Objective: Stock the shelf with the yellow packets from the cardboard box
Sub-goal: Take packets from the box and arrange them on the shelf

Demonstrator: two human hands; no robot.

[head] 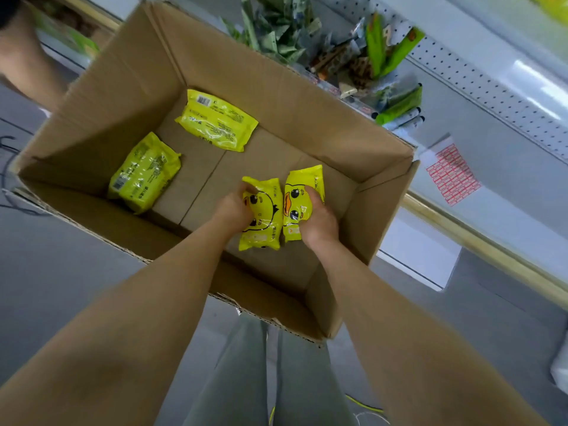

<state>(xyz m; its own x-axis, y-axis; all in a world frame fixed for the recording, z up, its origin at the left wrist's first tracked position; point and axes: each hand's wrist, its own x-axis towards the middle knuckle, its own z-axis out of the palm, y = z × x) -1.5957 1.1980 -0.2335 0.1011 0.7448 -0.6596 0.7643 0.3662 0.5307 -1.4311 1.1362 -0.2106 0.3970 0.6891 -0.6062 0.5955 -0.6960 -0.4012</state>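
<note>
Inside the cardboard box (129, 87), a duck-face packet (264, 216) is gripped by the left hand (235, 207) and another (299, 195) by the right hand (316, 222). Print on two back-up packets (216, 119) is unreadable. A white pegboard shelf (479, 75) stands beside, on grey floor (61, 272).

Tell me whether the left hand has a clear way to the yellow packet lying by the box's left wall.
Probably yes, but not at once: the left hand grips a duck-face packet. The left-wall packet lies uncovered on the open cardboard box floor, nothing between.
</note>
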